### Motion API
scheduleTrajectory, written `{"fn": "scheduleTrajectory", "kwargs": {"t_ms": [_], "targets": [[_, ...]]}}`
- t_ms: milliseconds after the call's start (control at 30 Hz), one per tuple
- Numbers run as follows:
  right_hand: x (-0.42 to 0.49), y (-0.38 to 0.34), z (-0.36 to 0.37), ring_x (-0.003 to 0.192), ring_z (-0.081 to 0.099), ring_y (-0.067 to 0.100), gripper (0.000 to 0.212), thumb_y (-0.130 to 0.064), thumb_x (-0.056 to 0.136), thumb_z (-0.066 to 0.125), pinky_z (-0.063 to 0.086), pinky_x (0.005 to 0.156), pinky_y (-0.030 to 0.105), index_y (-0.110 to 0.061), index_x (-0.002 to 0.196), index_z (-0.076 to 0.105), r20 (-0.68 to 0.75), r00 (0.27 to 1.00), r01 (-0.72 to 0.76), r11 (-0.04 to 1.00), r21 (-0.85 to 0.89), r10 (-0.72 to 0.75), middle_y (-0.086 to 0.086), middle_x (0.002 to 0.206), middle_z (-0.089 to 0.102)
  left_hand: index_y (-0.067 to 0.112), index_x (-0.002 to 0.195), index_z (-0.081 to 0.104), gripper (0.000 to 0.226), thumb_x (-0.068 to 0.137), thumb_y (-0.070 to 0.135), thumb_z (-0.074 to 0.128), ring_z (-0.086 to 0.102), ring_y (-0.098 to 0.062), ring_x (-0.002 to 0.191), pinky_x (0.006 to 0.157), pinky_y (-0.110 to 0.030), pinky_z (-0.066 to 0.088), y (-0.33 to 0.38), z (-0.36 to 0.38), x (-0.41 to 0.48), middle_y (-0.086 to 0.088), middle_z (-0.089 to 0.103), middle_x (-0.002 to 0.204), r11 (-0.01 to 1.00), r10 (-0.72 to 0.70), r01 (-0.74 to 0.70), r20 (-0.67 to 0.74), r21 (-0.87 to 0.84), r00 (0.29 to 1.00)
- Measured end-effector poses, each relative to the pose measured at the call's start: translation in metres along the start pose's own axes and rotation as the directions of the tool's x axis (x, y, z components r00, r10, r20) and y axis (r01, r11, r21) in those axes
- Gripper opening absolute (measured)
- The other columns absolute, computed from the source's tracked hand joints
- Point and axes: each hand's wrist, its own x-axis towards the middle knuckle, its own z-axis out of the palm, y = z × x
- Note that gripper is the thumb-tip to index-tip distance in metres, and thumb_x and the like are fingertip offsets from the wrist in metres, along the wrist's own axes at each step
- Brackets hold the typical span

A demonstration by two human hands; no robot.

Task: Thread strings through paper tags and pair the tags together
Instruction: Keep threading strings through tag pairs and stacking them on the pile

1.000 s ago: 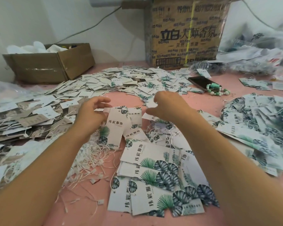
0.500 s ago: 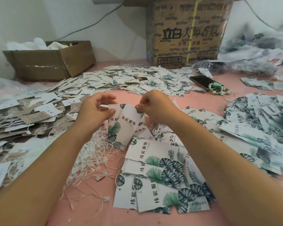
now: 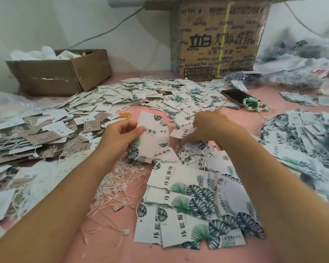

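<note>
My left hand [image 3: 120, 137] grips a long white paper tag [image 3: 147, 141] with green leaf print, held upright over the pink table. My right hand [image 3: 211, 126] is lowered just right of it, its fingertips pinching a small leaf-print tag [image 3: 178, 132] in a loose heap of small tags and strings. A tangle of white strings [image 3: 118, 186] with plastic ends lies below my left hand. A fanned stack of long leaf tags [image 3: 188, 202] lies in front between my forearms.
Small tags are spread across the back [image 3: 141, 95], brown and white tags heap at the left [image 3: 36, 137], strung leaf tags pile at the right [image 3: 302, 145]. A phone [image 3: 235, 96] and bead bracelet [image 3: 254, 107] lie behind. Two cardboard boxes [image 3: 61, 76] [image 3: 217, 40] stand against the wall.
My right hand has left the top of the long tag and dropped right onto the small tags. My left hand has raised and straightened the long tag.
</note>
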Motion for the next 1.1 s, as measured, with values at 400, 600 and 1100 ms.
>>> {"fn": "scheduleTrajectory", "kwargs": {"t_ms": [400,600,1100], "targets": [[-0.002,0.000,-0.008,0.065,0.051,0.017,0.024,-0.028,0.082,0.068,0.044,0.057,0.027,-0.007,0.084,0.057,-0.108,0.994,0.026,0.975,0.222,-0.002,0.006,0.076,0.058,0.018,0.091,0.057,0.012,0.091,0.006,0.057,0.052,-0.009,0.045,0.043,-0.022,0.046,-0.005,0.017,-0.010,0.005,0.066,0.066,0.995,0.062,-0.062,0.006,-0.083,0.998],[-0.014,-0.001,-0.030,0.052,0.038,0.010,0.024,-0.025,0.090,0.058,0.031,0.047,0.022,-0.012,0.070,0.058,-0.136,0.991,0.085,0.689,0.720,0.020,-0.002,0.061,0.050,0.021,0.096,0.058,0.015,0.092,0.006,0.056,0.054,-0.010,0.046,0.043,-0.022,0.046,-0.007,0.018,-0.011,-0.003,0.067,0.082,0.992,0.066,-0.064,0.011,-0.107,0.998],[-0.016,-0.032,-0.008,0.045,0.034,0.010,0.024,-0.012,0.091,0.055,0.031,0.045,0.020,-0.009,0.069,0.064,-0.117,0.978,0.202,0.655,0.728,-0.172,0.000,0.058,0.062,0.021,0.088,0.061,0.015,0.096,0.015,0.050,0.056,-0.018,0.060,0.049,-0.028,0.047,-0.008,0.020,-0.015,0.008,0.067,0.072,0.978,0.172,-0.172,-0.012,-0.117,0.985]]}}
